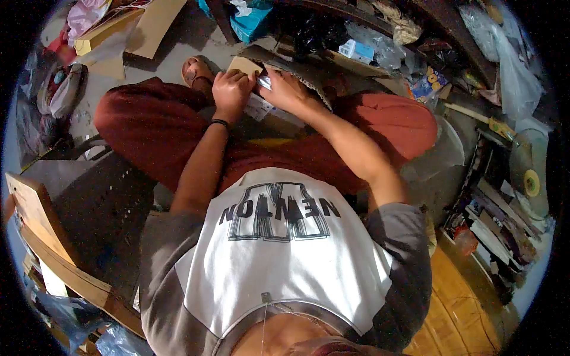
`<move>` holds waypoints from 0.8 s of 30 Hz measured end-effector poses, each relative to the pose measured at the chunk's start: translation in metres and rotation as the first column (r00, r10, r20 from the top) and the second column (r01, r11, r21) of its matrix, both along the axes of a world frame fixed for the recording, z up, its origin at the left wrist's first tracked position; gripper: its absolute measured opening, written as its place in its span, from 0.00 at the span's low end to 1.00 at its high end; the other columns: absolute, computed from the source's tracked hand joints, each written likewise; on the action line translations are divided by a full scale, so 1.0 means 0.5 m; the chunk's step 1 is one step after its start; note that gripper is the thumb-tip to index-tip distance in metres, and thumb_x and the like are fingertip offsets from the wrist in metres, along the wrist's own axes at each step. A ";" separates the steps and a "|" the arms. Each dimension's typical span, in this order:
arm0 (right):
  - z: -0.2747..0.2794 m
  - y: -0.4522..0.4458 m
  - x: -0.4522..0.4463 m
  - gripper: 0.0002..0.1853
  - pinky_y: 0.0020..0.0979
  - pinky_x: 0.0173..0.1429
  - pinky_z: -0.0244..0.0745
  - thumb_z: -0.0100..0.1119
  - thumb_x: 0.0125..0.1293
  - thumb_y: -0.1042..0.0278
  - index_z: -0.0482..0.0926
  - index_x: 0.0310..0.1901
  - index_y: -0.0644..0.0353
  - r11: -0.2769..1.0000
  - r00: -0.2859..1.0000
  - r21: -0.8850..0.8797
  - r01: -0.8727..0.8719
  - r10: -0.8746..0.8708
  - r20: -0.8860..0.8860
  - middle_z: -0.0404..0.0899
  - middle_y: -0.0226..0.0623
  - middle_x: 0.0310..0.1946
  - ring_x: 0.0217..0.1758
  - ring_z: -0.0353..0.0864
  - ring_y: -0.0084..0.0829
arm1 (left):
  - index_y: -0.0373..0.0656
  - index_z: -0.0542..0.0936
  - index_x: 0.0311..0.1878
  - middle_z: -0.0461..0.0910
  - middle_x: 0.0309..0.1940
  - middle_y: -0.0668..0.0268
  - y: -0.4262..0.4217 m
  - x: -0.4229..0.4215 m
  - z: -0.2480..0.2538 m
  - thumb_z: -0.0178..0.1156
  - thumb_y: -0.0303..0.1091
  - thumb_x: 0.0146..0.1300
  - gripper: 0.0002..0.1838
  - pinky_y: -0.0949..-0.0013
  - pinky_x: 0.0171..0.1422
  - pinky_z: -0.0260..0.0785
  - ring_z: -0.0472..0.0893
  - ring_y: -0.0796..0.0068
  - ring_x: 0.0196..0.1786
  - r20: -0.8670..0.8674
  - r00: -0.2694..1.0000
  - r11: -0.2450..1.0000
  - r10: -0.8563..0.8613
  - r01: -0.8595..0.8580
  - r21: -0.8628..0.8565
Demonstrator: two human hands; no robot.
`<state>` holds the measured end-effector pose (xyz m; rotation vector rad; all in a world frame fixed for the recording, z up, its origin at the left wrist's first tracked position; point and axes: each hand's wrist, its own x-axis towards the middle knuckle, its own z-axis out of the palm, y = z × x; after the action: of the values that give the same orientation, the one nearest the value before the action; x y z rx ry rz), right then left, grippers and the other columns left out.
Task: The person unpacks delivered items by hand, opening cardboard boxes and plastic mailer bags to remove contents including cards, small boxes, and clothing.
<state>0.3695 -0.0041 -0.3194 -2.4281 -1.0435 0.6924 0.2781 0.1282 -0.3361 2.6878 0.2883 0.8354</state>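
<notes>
A cardboard box [284, 123] with a printed white label [257, 107] lies between the bent legs, partly hidden under my forearms. My left hand [230, 92] is closed in a fist beside a light brown cardboard flap [244, 64]; its fingertips are hidden, so what it grips does not show. Close to its right, my right hand [286, 89] has its fingers bent around a small silvery-white piece [265, 82], whose kind I cannot make out. Behind my right hand stands a darker cardboard flap [297, 68] with a corrugated edge.
A bare foot [195, 70] rests left of the box. Cardboard pieces [155, 26] lie at the upper left. Plastic bags [380, 44], a blue-and-white small box [356, 51] and a standing fan [530, 178] crowd the right. Wooden boards [41, 219] stand at the lower left.
</notes>
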 end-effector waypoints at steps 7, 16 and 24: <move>0.070 -0.066 0.013 0.29 0.38 0.55 0.73 0.65 0.59 0.61 0.69 0.62 0.50 0.852 0.938 0.445 -0.276 0.137 0.318 0.74 0.44 0.53 0.53 0.76 0.45 | 0.42 0.79 0.16 0.78 0.18 0.58 0.046 -0.025 -0.082 0.57 0.40 0.62 0.20 0.57 0.33 0.70 0.78 0.57 0.24 -0.237 0.934 0.962 0.266 -0.274 -0.003; 0.274 -0.130 0.150 0.32 0.37 0.62 0.68 0.67 0.58 0.67 0.65 0.63 0.63 0.761 0.849 0.647 -0.049 -0.310 0.428 0.70 0.49 0.59 0.60 0.72 0.42 | 0.41 0.81 0.16 0.77 0.16 0.57 0.020 -0.008 -0.048 0.58 0.43 0.63 0.22 0.58 0.33 0.71 0.78 0.56 0.25 -0.181 0.953 0.962 0.241 -0.259 -0.082; 0.023 -0.162 0.318 0.23 0.46 0.59 0.70 0.56 0.59 0.74 0.69 0.59 0.60 0.997 0.770 0.063 -0.046 -0.004 0.638 0.68 0.44 0.60 0.59 0.69 0.50 | 0.40 0.80 0.15 0.76 0.17 0.57 0.020 -0.011 -0.045 0.58 0.44 0.64 0.23 0.57 0.33 0.70 0.77 0.56 0.25 -0.136 0.971 0.956 0.198 -0.222 -0.193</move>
<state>0.5286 -0.0851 -0.3079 -2.6407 -1.3035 -0.2183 0.2725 0.1382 -0.3587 2.5418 0.6619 0.6660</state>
